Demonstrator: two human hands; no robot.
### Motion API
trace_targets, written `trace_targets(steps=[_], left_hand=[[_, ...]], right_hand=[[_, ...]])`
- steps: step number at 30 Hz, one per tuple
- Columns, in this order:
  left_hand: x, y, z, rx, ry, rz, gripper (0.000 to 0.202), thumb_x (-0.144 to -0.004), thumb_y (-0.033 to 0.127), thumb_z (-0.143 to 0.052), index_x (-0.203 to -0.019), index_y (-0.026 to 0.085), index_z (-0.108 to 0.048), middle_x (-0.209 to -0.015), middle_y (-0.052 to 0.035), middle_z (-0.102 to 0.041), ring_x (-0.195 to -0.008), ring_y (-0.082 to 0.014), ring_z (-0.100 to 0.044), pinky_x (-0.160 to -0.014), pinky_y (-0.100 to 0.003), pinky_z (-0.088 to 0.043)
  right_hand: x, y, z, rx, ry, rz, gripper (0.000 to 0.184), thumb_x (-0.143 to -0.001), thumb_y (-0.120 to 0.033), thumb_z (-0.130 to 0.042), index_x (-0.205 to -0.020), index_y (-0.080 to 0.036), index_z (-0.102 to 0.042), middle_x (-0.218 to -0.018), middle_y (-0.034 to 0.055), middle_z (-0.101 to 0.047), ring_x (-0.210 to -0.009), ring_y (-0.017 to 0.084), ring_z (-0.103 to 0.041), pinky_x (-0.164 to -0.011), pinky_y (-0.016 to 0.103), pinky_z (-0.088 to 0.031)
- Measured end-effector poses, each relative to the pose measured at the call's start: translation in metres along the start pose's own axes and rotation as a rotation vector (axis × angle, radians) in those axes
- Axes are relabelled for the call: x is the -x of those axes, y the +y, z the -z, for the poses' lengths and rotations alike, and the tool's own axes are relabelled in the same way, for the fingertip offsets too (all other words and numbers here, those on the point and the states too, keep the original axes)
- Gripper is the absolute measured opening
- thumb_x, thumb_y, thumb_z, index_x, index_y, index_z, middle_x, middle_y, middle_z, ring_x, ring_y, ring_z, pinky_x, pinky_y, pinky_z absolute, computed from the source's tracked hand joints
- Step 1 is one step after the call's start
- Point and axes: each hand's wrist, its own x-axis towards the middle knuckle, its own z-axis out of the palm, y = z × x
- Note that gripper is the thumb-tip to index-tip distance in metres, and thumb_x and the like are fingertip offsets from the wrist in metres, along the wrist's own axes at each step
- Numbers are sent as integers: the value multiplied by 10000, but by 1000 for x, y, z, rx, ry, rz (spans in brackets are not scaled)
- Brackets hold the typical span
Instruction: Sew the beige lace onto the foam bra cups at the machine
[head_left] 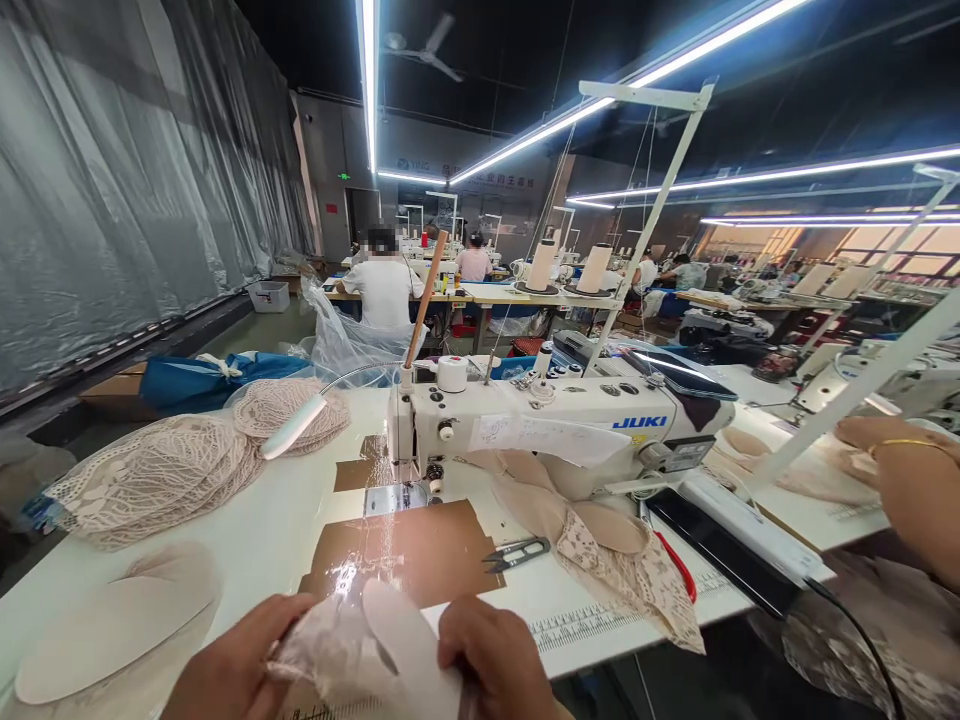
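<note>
At the table's front edge, my left hand (238, 655) is closed on the sheer, pale side of a beige bra cup (401, 640). My right hand (495, 650) pinches the smooth padded side of that cup, thumb on top. The cup's lower part is cut off by the frame. Just beyond my hands lies brown card (405, 545), taped below the needle of a white JUKI sewing machine (540, 420). Thread snips (516, 553) rest beside the card, to the right. Further right are beige lace bra pieces (600, 540) with padded cups.
Stacked lace pieces (172, 470) lie at left, with smooth cups (112, 630) nearer me. A gooseneck lamp (294, 428) leans over the table. At right are a black phone-like slab (720, 550) and a co-worker's arm (919, 490). Thread cones (544, 268) stand behind the machine.
</note>
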Motion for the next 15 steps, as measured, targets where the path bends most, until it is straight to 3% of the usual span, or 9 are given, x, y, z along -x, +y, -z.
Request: trace_targets(steps=[2, 4, 6, 8, 10, 13, 15], left_hand=[[-3, 0, 8, 61, 56, 119, 248, -787, 323, -560, -996, 312, -692, -924, 23, -734, -753, -208, -692, -637, -245, -555], [-3, 14, 6, 259, -30, 159, 287, -855, 426, -508, -1029, 293, -694, -912, 2, -729, -765, -225, -684, -651, -276, -557], [-1, 37, 0, 527, -204, 72, 392, -879, 513, -470, -1128, 288, -674, -1076, -37, -704, -937, -275, -668, -758, -343, -563], [2, 58, -4, 745, -381, -57, 520, -856, 589, -488, -1282, 306, -580, -1309, -65, -589, -1138, -326, -580, -861, -415, -538], [4, 68, -5, 861, -466, -119, 659, -818, 643, -524, -1393, 329, -451, -1456, -74, -439, -1213, -348, -516, -858, -433, -540], [3, 63, -6, 762, -324, -52, 707, -785, 628, -596, -1409, 348, -415, -1531, -76, -312, -1252, -355, -464, -830, -405, -542], [1, 53, -8, 682, -280, 33, 788, -735, 619, -663, -1420, 338, -392, -1540, -78, -293, -1323, -361, -381, -963, -440, -472]], right_hand=[[-3, -7, 12, 38, 233, 56, 42, -751, -187, -547, -747, -228, -556, -682, 6, -588, -583, 137, -540, -526, 222, -398], [-9, -13, 15, -16, 334, -13, 26, -782, -202, -559, -789, -223, -574, -713, 18, -599, -623, 152, -547, -558, 238, -409], [-16, -15, 9, -187, 201, -198, 106, -810, -296, -583, -762, -202, -594, -713, 16, -595, -632, 149, -528, -565, 240, -400], [-20, -12, -5, -481, -60, -416, 267, -820, -421, -604, -697, -184, -595, -663, -6, -564, -602, 132, -493, -546, 231, -374], [-18, -6, -20, -808, -252, -594, 349, -789, -502, -642, -683, -172, -598, -619, -25, -543, -573, 117, -475, -535, 224, -355], [-10, -1, -35, -1157, -285, -754, 364, -671, -486, -771, -713, -156, -623, -601, -35, -554, -565, 111, -495, -568, 232, -369], [-7, -2, -37, -1248, -240, -794, 366, -600, -430, -834, -706, -147, -629, -590, -34, -560, -564, 114, -508, -591, 245, -388]])
